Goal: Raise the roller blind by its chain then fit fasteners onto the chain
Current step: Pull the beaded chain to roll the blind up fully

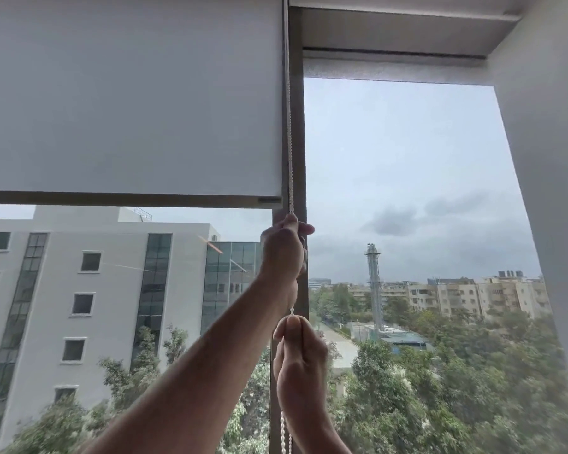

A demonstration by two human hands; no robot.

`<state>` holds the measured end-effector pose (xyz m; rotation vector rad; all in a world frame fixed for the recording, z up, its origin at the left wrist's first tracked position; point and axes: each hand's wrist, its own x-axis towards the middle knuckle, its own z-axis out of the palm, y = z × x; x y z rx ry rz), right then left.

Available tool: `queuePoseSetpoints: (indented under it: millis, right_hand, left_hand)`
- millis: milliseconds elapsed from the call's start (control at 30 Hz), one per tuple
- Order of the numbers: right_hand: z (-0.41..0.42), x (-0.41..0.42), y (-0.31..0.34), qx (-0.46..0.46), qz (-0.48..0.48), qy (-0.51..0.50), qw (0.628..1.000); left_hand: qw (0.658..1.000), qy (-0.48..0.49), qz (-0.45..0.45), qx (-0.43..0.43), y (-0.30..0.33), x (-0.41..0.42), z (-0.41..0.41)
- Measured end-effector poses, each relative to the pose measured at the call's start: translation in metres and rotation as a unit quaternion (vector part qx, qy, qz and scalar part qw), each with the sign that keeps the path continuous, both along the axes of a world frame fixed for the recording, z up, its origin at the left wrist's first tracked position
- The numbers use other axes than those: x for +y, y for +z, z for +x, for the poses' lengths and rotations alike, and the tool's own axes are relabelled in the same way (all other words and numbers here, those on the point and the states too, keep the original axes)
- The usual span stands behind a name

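Against the dark window mullion I see the beaded chain running straight down from the top of the frame. My left hand is clenched around the chain just below the bottom bar of the roller blind, which covers the upper part of the left pane. My right hand sits directly beneath, thumb and fingers pinched on the same chain, with a short beaded stretch visible between the two fists. More chain hangs below the right hand. The adjacent blind to the right is almost fully raised.
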<state>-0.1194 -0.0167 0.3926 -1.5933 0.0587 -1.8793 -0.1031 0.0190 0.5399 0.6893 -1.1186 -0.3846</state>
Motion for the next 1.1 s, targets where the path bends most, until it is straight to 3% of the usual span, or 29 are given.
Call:
queuePoseSetpoints:
  millis: [100,200,300,533,767,900,1100]
  right_hand:
    - [-0.007,-0.007,0.002,0.048,0.034,0.067,0.996]
    - [-0.02,-0.012,0.017,0.083,0.079,0.201,0.973]
    - [-0.031,-0.022,0.043,0.116,0.106,0.232,0.96]
    - [-0.039,-0.014,0.135,0.082,0.089,0.141,0.983]
    - [-0.031,0.006,0.193,0.091,0.073,0.161,0.98]
    - [-0.013,0.009,0.196,0.026,0.137,0.119,0.983]
    - [0.0,-0.002,0.16,-0.039,0.012,-0.004,0.999]
  left_hand:
    - [0.997,0.062,-0.051,0.009,-0.005,-0.002,-0.003]
    - [0.996,0.054,-0.062,0.031,-0.008,0.0,0.0]
    - [0.996,0.044,-0.068,0.029,-0.01,0.003,-0.001]
    - [0.994,0.067,-0.088,-0.014,-0.015,0.01,0.005]
    - [0.994,0.078,-0.068,-0.039,-0.084,-0.006,0.007]
    - [0.991,0.091,-0.073,-0.067,-0.118,-0.02,0.014]
    - [0.994,-0.005,-0.026,-0.103,-0.129,-0.035,0.042]
